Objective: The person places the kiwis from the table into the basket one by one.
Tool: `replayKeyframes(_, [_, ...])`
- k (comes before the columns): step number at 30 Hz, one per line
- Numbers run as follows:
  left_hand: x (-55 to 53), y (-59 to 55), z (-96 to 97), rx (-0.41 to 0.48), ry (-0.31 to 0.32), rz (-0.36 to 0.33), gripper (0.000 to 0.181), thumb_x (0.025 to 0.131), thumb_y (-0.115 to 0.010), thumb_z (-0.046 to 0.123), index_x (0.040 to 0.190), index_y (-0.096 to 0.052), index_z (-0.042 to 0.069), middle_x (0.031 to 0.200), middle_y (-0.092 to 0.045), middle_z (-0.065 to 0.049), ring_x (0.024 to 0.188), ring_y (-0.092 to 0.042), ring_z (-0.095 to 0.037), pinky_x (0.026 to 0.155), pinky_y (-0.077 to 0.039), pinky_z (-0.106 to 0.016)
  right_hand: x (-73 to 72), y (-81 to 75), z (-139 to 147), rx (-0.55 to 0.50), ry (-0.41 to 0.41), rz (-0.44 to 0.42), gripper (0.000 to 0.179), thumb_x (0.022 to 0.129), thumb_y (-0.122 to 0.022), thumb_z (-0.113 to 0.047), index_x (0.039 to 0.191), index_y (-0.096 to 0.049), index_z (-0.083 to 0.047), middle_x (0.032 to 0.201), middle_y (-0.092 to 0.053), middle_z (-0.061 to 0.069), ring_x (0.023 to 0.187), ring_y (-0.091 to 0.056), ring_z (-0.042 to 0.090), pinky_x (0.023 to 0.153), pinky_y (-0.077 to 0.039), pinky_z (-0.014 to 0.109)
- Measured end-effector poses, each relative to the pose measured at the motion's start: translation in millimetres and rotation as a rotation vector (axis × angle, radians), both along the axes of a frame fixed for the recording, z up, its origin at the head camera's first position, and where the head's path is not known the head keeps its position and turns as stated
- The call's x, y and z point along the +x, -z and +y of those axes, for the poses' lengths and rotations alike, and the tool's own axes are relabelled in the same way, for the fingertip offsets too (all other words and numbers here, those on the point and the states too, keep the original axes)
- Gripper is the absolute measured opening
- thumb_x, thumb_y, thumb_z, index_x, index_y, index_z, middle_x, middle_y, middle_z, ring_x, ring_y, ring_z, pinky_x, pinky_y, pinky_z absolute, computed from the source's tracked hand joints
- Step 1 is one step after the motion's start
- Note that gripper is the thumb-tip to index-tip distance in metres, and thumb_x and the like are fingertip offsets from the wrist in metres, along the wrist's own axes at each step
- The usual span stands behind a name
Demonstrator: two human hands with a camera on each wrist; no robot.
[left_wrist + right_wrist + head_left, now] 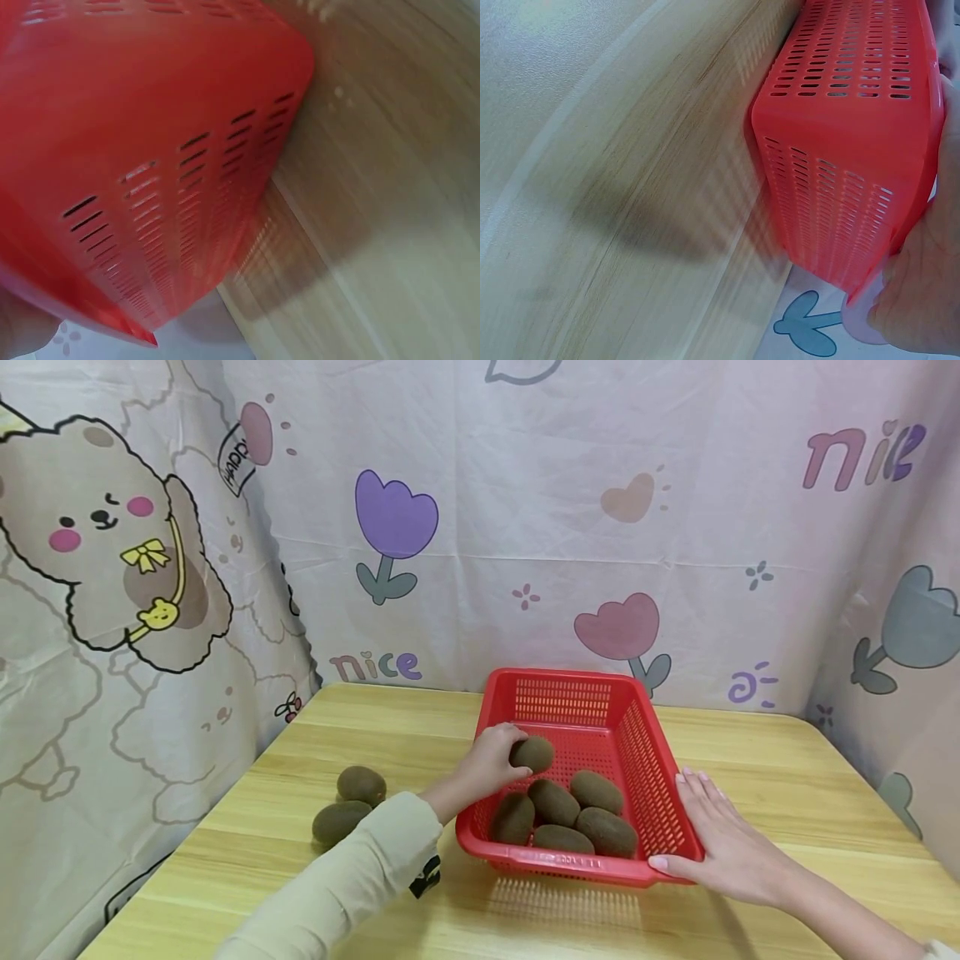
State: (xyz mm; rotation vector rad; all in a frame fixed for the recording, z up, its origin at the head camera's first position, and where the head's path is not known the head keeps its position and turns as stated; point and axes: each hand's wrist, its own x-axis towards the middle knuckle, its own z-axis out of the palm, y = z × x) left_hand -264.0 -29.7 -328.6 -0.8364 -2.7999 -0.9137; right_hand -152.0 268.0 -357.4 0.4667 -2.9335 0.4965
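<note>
Inside the red plastic basket point(555, 860), my left hand point(491, 762) holds a brown kiwi point(533, 754) between thumb and fingers, over the left part of the basket. Several other kiwis point(553, 802) lie together on the basket floor toward the near side. My right hand point(723, 839) rests on the basket's near right corner, with its fingers extended along the right rim and the thumb on the front rim. In the left wrist view the basket's side point(172, 150) hides the held kiwi. The right wrist view shows my right hand point(922, 277) against the rim.
Left of the basket, a kiwi point(362, 785) and another kiwi point(339, 823) lie on the wooden table point(247, 852), near my left sleeve. A small black-and-white object point(426, 877) shows beneath that sleeve. A patterned curtain point(480, 527) hangs behind the table.
</note>
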Motion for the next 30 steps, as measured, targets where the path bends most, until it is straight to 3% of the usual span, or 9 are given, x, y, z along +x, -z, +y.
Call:
replayKeyframes(8, [-9.8, 8.4, 7.2, -0.253, -0.031, 0.059, 0.026, 0.078, -0.074, 0.012, 0.100, -0.065, 0.003, 0.097, -0.064, -0.008, 0.087, -0.058, -0.016, 0.083, -0.055, -0.030, 0.2, -1.1, -0.5, -0.006, 0.001, -0.001, 0.103, 0.077, -0.065, -0.052, 0.146, -0.014, 0.006, 0.151, -0.013, 0.028, 0.139, -0.012, 0.045, 0.091, 0.017, -0.001])
replayKeyframes(20, [-16.4, 12.3, 15.8, -0.355, -0.014, 0.070, 0.018, 0.079, -0.073, 0.012, 0.094, -0.066, 0.004, 0.089, -0.063, -0.007, 0.082, -0.056, -0.015, 0.080, -0.055, -0.026, 0.4, -1.0, -0.7, -0.011, 0.000, -0.012, 0.103, 0.077, -0.065, -0.052, 0.146, -0.014, 0.006, 0.151, -0.014, 0.028, 0.138, -0.013, 0.045, 0.091, 0.017, -0.002])
replayKeyframes(27, [-19.7, 15.1, 20.5, -0.458, 0.005, 0.022, 0.015, 0.079, -0.073, 0.015, 0.091, -0.067, 0.007, 0.086, -0.067, -0.007, 0.076, -0.058, -0.013, 0.072, -0.054, -0.023, 0.6, -0.8, -0.2, -0.013, 0.002, -0.016, 0.103, 0.077, -0.065, -0.052, 0.146, -0.015, 0.006, 0.151, -0.014, 0.028, 0.138, -0.012, 0.045, 0.091, 0.017, -0.001])
replayKeyframes(30, [-19.8, 13.8, 19.5, -0.463, 0.013, 0.020, 0.017, 0.080, -0.072, 0.016, 0.093, -0.067, 0.007, 0.086, -0.068, -0.006, 0.074, -0.058, -0.013, 0.071, -0.054, -0.023, 0.5, -1.2, -0.4, -0.022, 0.005, -0.028, 0.102, 0.078, -0.065, -0.052, 0.146, -0.014, 0.005, 0.152, -0.013, 0.028, 0.139, -0.012, 0.045, 0.094, 0.018, 0.002])
